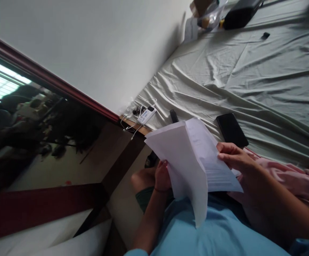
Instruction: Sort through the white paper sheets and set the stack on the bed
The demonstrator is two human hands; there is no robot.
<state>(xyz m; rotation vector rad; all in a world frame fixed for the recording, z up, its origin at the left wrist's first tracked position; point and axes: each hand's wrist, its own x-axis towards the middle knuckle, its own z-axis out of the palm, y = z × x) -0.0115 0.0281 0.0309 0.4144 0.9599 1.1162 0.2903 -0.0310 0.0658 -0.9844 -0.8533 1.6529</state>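
I hold a few white sheets of paper (189, 160) above my lap, over my light blue shirt (218, 231); the front sheet is folded and droops toward me, and the sheet behind shows faint printed lines. My left hand (162, 176) grips the papers' left edge from behind, and my right hand (234, 156) pinches their right edge. A black phone (231, 129) lies just beyond on the grey-green bedsheet (263, 78).

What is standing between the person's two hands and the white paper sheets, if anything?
Nothing visible. The left hand grips the white paper sheets at their lower left edge, and the right hand pinches their right side directly.
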